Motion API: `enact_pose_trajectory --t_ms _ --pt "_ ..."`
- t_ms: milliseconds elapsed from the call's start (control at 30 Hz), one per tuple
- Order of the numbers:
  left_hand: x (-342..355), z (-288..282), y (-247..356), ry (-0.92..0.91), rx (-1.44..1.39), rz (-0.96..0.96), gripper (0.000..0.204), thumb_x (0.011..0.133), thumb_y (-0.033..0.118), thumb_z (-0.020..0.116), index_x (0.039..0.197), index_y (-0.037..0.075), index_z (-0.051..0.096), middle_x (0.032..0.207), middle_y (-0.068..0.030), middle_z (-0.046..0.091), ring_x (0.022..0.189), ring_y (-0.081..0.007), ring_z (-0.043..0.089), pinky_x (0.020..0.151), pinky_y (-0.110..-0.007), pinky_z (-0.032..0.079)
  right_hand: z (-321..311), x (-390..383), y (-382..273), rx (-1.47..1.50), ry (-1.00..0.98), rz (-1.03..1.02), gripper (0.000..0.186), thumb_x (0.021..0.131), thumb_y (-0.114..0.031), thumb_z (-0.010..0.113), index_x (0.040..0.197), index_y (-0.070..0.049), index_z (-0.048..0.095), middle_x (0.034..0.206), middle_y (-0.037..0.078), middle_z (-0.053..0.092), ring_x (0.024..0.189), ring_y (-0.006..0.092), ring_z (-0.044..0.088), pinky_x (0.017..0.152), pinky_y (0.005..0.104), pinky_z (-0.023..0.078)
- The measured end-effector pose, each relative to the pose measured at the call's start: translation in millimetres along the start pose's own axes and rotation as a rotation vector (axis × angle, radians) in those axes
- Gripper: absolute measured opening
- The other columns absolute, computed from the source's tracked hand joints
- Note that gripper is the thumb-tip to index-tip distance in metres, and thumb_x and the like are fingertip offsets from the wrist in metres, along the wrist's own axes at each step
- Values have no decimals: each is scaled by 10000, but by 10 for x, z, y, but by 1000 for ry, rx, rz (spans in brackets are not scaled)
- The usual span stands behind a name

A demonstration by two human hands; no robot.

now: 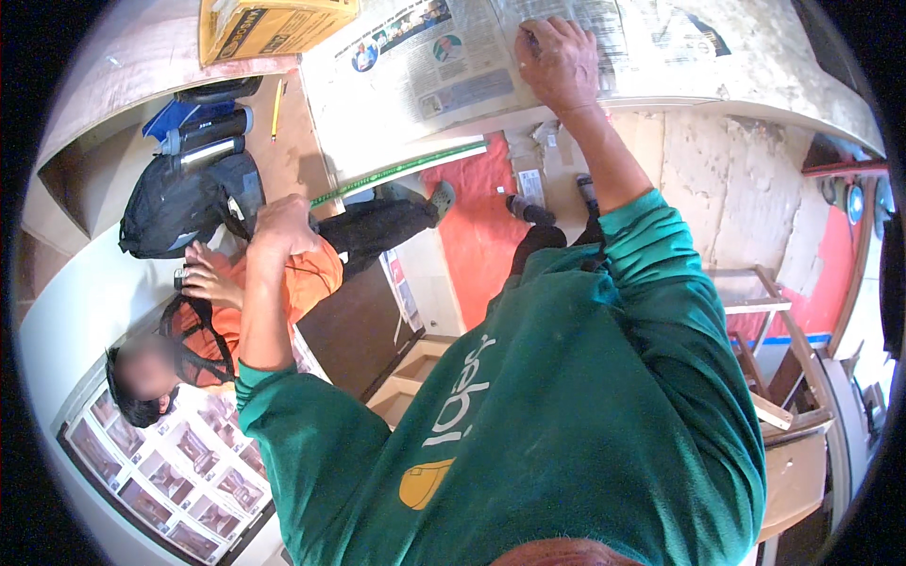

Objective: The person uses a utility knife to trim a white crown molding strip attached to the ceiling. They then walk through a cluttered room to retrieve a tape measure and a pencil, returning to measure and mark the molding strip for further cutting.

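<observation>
My left hand (283,226) is closed at the near end of a long green-and-white strip (401,173), which slants up to the right from it. The strip runs alongside the front edge of the worktop. My right hand (559,66) rests on newspaper sheets (453,71) spread over the worktop, its fingers curled. A small dark spot shows by its thumb and forefinger, too small to name. The inside of both hands is hidden.
A person in orange (307,288) is close by my left forearm. A yellow box (274,28), a pencil (276,110) and a black bag (193,198) lie on the left. A wooden frame (793,363) stands at right. Red sheeting (472,241) covers part of the floor.
</observation>
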State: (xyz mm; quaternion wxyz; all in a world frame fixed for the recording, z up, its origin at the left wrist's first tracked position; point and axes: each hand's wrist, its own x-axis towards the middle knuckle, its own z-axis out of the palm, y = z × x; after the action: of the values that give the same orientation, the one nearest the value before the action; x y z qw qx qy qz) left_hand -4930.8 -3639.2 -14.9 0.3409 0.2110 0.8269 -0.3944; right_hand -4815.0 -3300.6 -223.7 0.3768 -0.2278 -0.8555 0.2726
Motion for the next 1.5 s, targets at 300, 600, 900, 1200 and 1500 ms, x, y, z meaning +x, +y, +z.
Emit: enact_pose_trajectory --t_ms 300,600,900,1200,1500 --pt "-67 -1 66 38 -35 40 462 545 176 764 939 -51 679 1002 -245 674 987 -352 664 880 -407 525 -68 34 -95 34 8 3 126 793 -198 646 872 -113 694 832 43 653 824 266 617 744 412 428" --pt "-269 78 224 -40 -154 6 476 548 232 759 966 13 699 991 -222 680 953 -349 669 842 -401 529 -3 13 -2 8 10 4 128 803 -208 643 873 -114 695 821 51 647 832 264 618 754 416 434" --pt "-307 621 78 1 -266 2 502 563 258 754 988 1 683 949 -200 685 918 -338 668 807 -386 524 4 4 7 0 -22 10 137 805 -217 638 878 -115 693 852 59 661 844 272 621 763 410 437" --pt "-721 1083 262 -148 -454 -39 602 551 237 742 1086 -26 660 947 -216 687 901 -305 685 793 -370 528 35 3 13 63 89 -67 81 786 -186 633 771 -108 652 749 69 621 756 287 619 692 437 440" --pt "-1201 1869 480 -51 -684 -91 548 541 254 744 1025 9 673 981 -208 680 951 -319 662 841 -378 509 -19 25 -4 -8 -42 -41 126 798 -198 649 877 -114 702 840 64 668 831 278 627 780 410 436"
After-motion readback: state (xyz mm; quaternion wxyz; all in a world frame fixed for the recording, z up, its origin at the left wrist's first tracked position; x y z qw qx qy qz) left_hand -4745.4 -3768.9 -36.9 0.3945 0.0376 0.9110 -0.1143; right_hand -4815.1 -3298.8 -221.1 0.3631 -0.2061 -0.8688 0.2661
